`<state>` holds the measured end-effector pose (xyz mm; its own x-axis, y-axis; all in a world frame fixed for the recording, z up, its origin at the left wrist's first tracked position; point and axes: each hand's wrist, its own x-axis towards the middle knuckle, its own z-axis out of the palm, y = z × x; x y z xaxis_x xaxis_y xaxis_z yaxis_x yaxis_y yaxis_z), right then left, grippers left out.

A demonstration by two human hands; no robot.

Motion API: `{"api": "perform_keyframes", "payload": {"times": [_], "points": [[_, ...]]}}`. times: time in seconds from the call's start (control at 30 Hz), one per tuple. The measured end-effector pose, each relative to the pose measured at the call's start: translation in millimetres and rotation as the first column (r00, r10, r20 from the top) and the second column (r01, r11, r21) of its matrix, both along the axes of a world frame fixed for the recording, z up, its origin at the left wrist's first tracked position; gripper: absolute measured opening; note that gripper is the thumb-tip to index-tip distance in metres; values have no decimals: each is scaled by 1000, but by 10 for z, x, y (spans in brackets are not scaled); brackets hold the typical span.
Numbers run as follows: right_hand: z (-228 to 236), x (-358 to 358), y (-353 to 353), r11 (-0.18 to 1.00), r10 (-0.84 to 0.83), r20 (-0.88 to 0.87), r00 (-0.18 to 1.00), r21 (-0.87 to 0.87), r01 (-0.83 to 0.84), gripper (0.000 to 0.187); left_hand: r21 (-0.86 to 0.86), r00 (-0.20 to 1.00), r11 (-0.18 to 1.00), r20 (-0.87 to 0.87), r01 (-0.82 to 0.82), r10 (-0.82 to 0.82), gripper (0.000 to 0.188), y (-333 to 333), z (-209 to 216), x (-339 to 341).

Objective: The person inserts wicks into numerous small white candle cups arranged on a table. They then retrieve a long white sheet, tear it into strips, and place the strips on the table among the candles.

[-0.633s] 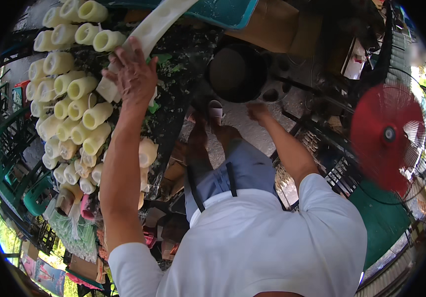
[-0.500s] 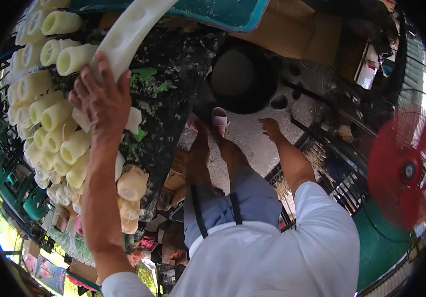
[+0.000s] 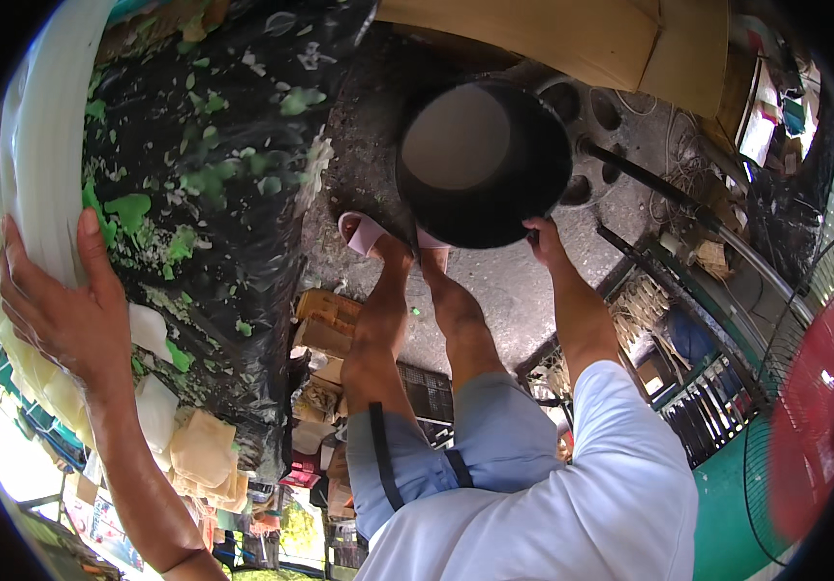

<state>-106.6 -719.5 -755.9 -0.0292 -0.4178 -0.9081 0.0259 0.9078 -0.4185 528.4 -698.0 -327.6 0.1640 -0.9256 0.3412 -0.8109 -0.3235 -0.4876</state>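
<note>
My left hand point(image 3: 63, 290) grips the near end of a long, whitish translucent strip point(image 3: 44, 145), thumb on one side and fingers on the other. It lies along the left side of a table covered in black sheeting point(image 3: 243, 145), spotted with green and white residue. My right hand point(image 3: 545, 240) is closed on the near rim of a large black bucket point(image 3: 543, 165) with a greyish surface inside; the fingertips are partly hidden. Beside my left hand lies a small white block point(image 3: 149, 329). Pale yellowish pieces point(image 3: 44, 382) line the table's left edge.
A red-bladed fan point(image 3: 809, 436) stands at the right, near a metal bar point(image 3: 708, 213). Cardboard point(image 3: 572, 39) spans the far side. Slatted crates point(image 3: 703, 416) stand behind my right arm. Pale yellow blocks point(image 3: 204, 450) sit at the table's near end.
My right hand has moved from free air onto the bucket's rim. The view has shifted right, and my left hand still has the long strip.
</note>
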Motion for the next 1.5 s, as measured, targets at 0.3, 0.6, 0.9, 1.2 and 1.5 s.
{"api": "perform_keyframes", "payload": {"times": [0.3, 0.6, 0.9, 1.2, 1.5], "points": [[-27, -1269, 876, 941, -337, 47, 940, 60, 334, 38, -3, 999, 1000, -45, 22, -22, 69, 11, -89, 126], [802, -2883, 3084, 874, -267, -413, 871, 276, 399, 11, 4, 977, 990, -163, -140, 139, 81, -48, -63, 111], [1942, -1574, 3448, 833, 420, 26, 907, 386, -396, 19, 83, 966, 995, -244, -62, 81, 78, 47, 67, -100], [4657, 2831, -1166, 346, 572, -520, 635, -549, -761, 31, -32, 759, 994, -648, -103, 58, 79, -43, 495, -204], [5477, 4715, -2769, -213, 658, -669, 347, -606, -766, 53, -69, 598, 955, -792, -288, 122, 77, -124, 1108, -887]]}}
